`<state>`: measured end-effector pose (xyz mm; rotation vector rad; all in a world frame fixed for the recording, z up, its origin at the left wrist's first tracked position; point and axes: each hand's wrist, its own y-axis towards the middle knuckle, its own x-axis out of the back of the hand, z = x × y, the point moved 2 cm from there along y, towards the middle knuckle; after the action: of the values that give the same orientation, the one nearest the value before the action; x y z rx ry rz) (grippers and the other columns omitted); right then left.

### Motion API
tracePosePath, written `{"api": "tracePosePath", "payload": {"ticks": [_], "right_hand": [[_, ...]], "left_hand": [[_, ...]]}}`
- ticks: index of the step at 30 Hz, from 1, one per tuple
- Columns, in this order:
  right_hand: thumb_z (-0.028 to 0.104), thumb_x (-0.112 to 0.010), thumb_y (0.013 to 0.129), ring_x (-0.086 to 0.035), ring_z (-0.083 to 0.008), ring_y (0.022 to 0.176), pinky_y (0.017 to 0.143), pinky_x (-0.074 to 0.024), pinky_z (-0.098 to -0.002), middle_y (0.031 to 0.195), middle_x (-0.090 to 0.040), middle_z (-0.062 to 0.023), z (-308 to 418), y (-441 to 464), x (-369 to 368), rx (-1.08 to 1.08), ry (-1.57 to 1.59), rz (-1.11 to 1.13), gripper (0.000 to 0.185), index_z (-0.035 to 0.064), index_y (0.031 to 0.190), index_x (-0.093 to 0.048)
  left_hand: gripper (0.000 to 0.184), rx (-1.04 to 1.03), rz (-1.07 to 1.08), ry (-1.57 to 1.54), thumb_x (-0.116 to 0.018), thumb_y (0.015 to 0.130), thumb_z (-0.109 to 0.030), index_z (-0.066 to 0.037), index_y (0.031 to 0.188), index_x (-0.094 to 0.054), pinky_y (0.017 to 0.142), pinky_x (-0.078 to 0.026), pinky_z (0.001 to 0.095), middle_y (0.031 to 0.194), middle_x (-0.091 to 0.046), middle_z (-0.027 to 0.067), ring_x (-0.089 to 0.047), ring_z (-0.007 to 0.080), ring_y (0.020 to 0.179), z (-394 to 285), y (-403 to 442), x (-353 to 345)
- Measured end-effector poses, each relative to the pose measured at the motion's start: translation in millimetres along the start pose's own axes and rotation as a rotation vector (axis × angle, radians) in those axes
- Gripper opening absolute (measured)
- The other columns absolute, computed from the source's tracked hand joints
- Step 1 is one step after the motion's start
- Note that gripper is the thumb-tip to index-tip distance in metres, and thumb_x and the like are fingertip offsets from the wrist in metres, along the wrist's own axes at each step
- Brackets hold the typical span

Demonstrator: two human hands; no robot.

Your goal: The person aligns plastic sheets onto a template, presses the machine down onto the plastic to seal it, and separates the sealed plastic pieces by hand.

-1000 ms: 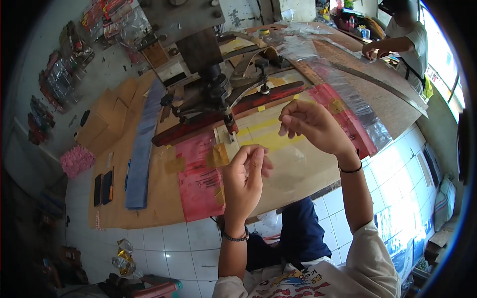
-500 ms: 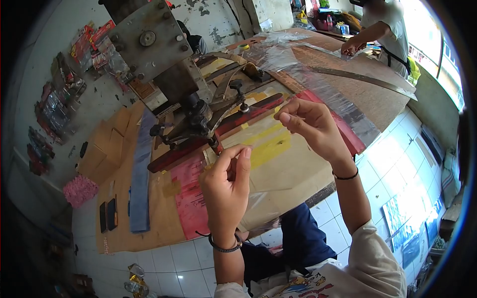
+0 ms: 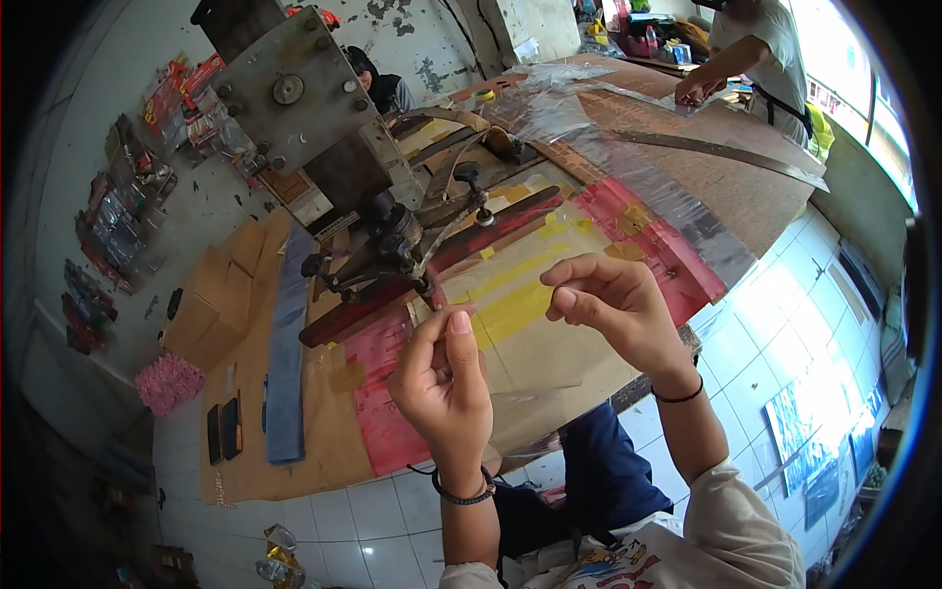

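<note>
My left hand (image 3: 444, 388) is raised over the near part of the work table, thumb and forefinger pressed together. To its right, my right hand (image 3: 620, 319) is also pinched, its fingertips level with a yellow strip (image 3: 510, 312) on the beige sheet (image 3: 540, 373) below. Whatever lies between the fingers of either hand is too thin or small to make out. Just beyond my left fingertips is the press machine (image 3: 294, 93), with its dark red bar (image 3: 496, 231) lying across the sheet. Red sheeting (image 3: 378, 398) shows left of my left hand, and another red piece (image 3: 653, 250) beyond my right.
A blue-grey strip (image 3: 287, 358), dark phones (image 3: 224, 430) and a cardboard box (image 3: 211, 314) lie on the left. A long metal ruler (image 3: 721, 152) rests on the far table, where a co-worker (image 3: 760, 59) bends over plastic sheeting. Another person (image 3: 388, 88) is behind the press.
My right hand has come down and nearer to me, uncovering the red sheet behind it. The left has shifted slightly lower. Both stay pinched, and the view has turned a little.
</note>
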<state>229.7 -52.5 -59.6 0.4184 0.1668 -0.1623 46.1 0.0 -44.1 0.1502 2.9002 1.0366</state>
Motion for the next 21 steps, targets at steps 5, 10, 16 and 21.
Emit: {"api": "tracePosePath", "payload": {"ticks": [5,10,16,21], "right_hand": [[0.018,-0.074,0.097,-0.069,-0.0090,0.091,0.079,-0.0523,-0.0236,0.097,-0.073,-0.0021,0.7,-2.1,-5.1,0.037,-0.019,-0.035,0.034,-0.0017,0.125,-0.068],[0.018,-0.075,0.096,-0.069,-0.0088,0.088,0.076,-0.0516,-0.0230,0.095,-0.072,-0.0005,3.4,-0.7,-8.4,0.039,-0.012,-0.038,0.042,0.0007,0.132,-0.064],[0.017,-0.074,0.097,-0.068,-0.0084,0.086,0.075,-0.0512,-0.0236,0.093,-0.070,0.0010,-1.4,1.8,-6.2,0.040,0.020,-0.013,0.048,0.0047,0.141,-0.058],[0.017,-0.072,0.098,-0.066,-0.0078,0.083,0.074,-0.0510,-0.0238,0.091,-0.069,0.0008,-2.7,5.1,-6.0,0.045,0.030,-0.018,0.045,0.0042,0.139,-0.059]], "left_hand": [[0.018,0.028,-0.021,-0.040,-0.060,0.104,-0.011,0.004,0.100,-0.070,0.047,-0.030,0.0204,0.066,-0.056,-0.0037,-0.046,0.0012,0.052,3.8,-4.8,0.6],[0.023,0.006,-0.052,-0.031,-0.058,0.105,-0.018,0.001,0.099,-0.069,0.044,-0.025,0.0215,0.059,-0.050,-0.0041,-0.039,0.0015,0.046,11.2,-9.2,0.5],[0.026,0.001,-0.069,-0.030,-0.056,0.107,-0.023,-0.001,0.099,-0.068,0.042,-0.022,0.0214,0.054,-0.047,-0.0055,-0.036,0.0011,0.043,13.0,-13.9,-1.6],[0.026,0.035,-0.065,-0.043,-0.056,0.107,-0.023,-0.001,0.100,-0.068,0.042,-0.022,0.0205,0.056,-0.049,-0.0056,-0.037,0.0008,0.043,15.7,-14.0,-3.2]]}}
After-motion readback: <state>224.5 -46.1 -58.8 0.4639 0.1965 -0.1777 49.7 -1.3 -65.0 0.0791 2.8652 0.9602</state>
